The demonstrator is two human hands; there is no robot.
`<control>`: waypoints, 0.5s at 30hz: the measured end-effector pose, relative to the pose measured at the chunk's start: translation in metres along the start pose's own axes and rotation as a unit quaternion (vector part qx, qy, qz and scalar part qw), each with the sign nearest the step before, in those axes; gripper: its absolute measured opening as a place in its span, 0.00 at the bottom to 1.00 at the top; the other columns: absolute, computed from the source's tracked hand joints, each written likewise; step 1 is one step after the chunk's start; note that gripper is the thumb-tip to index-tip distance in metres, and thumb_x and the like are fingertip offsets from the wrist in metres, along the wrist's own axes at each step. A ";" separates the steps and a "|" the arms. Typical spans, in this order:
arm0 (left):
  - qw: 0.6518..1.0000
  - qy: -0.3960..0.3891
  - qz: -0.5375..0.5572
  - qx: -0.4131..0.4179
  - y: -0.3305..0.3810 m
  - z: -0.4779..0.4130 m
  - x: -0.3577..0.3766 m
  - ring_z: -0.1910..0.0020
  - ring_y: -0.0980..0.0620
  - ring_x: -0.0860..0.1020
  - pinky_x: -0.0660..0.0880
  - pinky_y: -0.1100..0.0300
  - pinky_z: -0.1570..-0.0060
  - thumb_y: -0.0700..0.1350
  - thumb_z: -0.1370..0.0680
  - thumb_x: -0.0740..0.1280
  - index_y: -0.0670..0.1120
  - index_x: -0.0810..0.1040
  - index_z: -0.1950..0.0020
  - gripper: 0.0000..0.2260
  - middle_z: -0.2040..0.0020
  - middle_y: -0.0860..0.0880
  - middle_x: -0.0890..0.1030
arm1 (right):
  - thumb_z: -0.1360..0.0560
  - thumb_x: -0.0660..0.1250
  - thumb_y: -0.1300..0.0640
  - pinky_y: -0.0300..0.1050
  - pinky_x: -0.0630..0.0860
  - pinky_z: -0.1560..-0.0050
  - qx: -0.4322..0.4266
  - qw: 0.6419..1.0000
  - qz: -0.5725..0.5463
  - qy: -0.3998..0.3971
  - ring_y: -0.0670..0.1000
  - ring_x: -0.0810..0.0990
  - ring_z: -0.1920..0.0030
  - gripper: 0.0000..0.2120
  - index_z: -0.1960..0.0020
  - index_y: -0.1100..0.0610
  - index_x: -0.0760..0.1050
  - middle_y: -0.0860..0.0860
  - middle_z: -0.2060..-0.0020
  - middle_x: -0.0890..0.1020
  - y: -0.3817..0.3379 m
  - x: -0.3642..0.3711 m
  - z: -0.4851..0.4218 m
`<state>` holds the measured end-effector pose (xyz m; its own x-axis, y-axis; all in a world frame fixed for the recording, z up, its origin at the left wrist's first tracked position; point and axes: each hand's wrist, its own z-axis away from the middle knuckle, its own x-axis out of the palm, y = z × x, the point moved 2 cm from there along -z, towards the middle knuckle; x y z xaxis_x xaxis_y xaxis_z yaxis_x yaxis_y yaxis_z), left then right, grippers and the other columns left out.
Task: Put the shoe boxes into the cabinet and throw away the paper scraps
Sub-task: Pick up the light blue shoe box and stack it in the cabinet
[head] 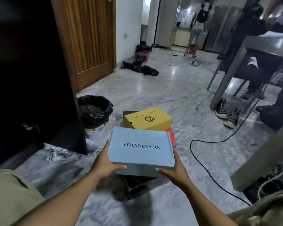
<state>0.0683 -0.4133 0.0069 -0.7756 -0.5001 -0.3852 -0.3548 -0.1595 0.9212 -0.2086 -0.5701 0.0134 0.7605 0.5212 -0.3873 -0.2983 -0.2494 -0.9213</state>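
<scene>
Light blue shoe box (140,147): is sitting in the lower centre of the frame, lid on, printed VERANEVADA, being held level between both hands above the floor.
Left hand (104,162): is gripping the box's left near corner, thumb curling onto the near wall, fingers running along the left side.
Right hand (171,172): is gripping the right near corner, thumb pressing the near wall; the other fingers are hiding behind or under the box.
Open black box (137,185): is lying on the floor just below the held box, partly covered by it.
Yellow shoe box (147,119): is resting just beyond the blue one, at centre frame, on top of a black box (129,112).
Orange box (171,136): is peeking out at the blue box's right far corner.
Paper scraps (60,153): are lying crumpled on the marble floor, left of the left hand, at the foot of the cabinet.
Cabinet (31,79): is filling the left side of the frame, dark.
Bin (95,110): is standing beside the cabinet, lined with a black bag, left of the yellow box.
Black cable (211,160): is snaking across the floor at the right.
Sneakers (227,113): are lying by the table leg at the right.
Standing person (198,26): is facing away, upper right, well apart.
</scene>
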 end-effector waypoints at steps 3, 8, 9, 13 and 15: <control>1.000 0.022 0.000 -0.002 0.007 0.027 -0.035 0.38 0.59 0.76 0.77 0.55 0.45 0.52 0.45 0.85 0.69 0.62 0.30 0.50 0.39 0.64 0.78 | 0.42 0.84 0.42 0.47 0.78 0.38 -0.021 1.000 0.004 -0.020 0.37 0.76 0.36 0.52 0.25 0.37 0.61 0.35 0.37 0.78 -0.023 0.022 0.009; 0.999 0.048 0.009 -0.005 0.012 0.078 -0.101 0.35 0.57 0.75 0.76 0.54 0.39 0.57 0.49 0.86 0.57 0.65 0.28 0.53 0.37 0.60 0.78 | 0.43 0.85 0.42 0.48 0.79 0.40 -0.048 0.996 0.008 -0.068 0.39 0.77 0.38 0.49 0.28 0.38 0.62 0.37 0.38 0.79 -0.057 0.074 0.025; 0.998 0.057 0.013 -0.013 0.011 0.089 -0.114 0.35 0.57 0.75 0.76 0.57 0.39 0.59 0.51 0.85 0.55 0.66 0.29 0.54 0.37 0.59 0.78 | 0.43 0.84 0.42 0.48 0.79 0.40 -0.056 0.995 0.009 -0.085 0.41 0.78 0.39 0.49 0.28 0.38 0.62 0.38 0.39 0.79 -0.064 0.086 0.029; 0.991 0.124 -0.002 -0.041 0.003 0.140 -0.162 0.33 0.54 0.74 0.73 0.53 0.35 0.56 0.51 0.86 0.50 0.64 0.26 0.58 0.34 0.54 0.76 | 0.42 0.84 0.43 0.45 0.78 0.39 -0.074 0.986 0.006 -0.150 0.44 0.79 0.40 0.47 0.31 0.38 0.61 0.40 0.41 0.79 -0.092 0.134 0.033; 0.985 0.159 -0.020 -0.069 0.000 0.165 -0.190 0.35 0.52 0.75 0.74 0.57 0.38 0.53 0.50 0.87 0.49 0.67 0.29 0.54 0.37 0.53 0.78 | 0.41 0.84 0.43 0.42 0.79 0.42 -0.101 0.978 -0.004 -0.184 0.43 0.79 0.41 0.45 0.32 0.40 0.63 0.41 0.41 0.79 -0.113 0.161 0.034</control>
<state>0.1292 -0.1778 0.0717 -0.5518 -0.7291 -0.4049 -0.2901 -0.2874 0.9128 -0.0718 -0.4303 0.0545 0.4920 0.7734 -0.3997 -0.1450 -0.3799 -0.9136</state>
